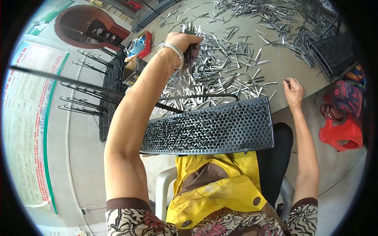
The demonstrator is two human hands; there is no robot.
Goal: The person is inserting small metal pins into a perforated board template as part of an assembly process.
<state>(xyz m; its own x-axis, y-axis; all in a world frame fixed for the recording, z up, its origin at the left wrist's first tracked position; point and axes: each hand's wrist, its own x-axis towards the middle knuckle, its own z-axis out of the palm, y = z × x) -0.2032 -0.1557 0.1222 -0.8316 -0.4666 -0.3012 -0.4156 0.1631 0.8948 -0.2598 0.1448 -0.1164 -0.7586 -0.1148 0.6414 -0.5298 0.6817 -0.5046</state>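
My left hand (182, 42) is closed round a bunch of slender metal pieces (188, 28), whose ends stick out above the fingers. Below and beside it a loose heap of the same silvery pieces (220, 59) is spread over the table. My right hand (294, 93) is by the table's right edge, fingers curled in; whatever they may hold is hidden. Across my lap, against the table edge, leans a dark perforated rack (220, 126) with a thin black handle. Many holes in its left and middle part look filled with small pieces, while those at the right show as plain holes.
Another dark perforated rack (334, 55) stands at the table's right end. Black racks with hooked rods (106, 98) line the left wall, near a small red tray (146, 45). A red plastic stool (341, 133) with bags stands at the right. I wear a yellow apron (220, 192).
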